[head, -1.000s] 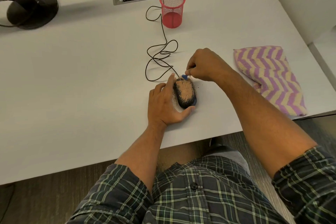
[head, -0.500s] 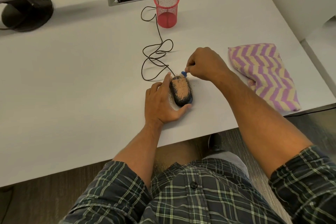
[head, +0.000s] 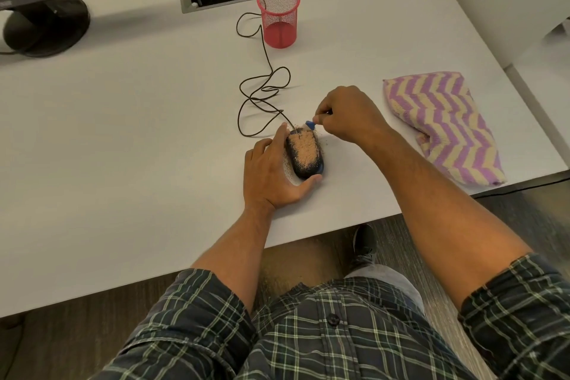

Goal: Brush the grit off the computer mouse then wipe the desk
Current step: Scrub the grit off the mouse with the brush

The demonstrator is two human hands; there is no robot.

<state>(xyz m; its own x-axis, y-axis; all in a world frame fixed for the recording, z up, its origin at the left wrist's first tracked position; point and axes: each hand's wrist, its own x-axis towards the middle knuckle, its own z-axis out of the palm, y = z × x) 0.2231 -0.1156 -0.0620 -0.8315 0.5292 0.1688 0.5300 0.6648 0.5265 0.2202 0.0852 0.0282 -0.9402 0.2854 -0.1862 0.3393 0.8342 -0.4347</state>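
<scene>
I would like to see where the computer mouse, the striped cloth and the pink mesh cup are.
computer mouse (head: 304, 154): head view, on its grit-covered top.
striped cloth (head: 444, 123): head view, on the middle of its upper face.
pink mesh cup (head: 279, 17): head view, on its front wall.

White desk (head: 123, 139), black mouse (head: 305, 157) coated in tan grit (head: 303, 148). Pink mesh cup (head: 279, 15); purple-and-cream zigzag cloth (head: 444, 126). Dark green plaid shirt (head: 324, 333).
</scene>
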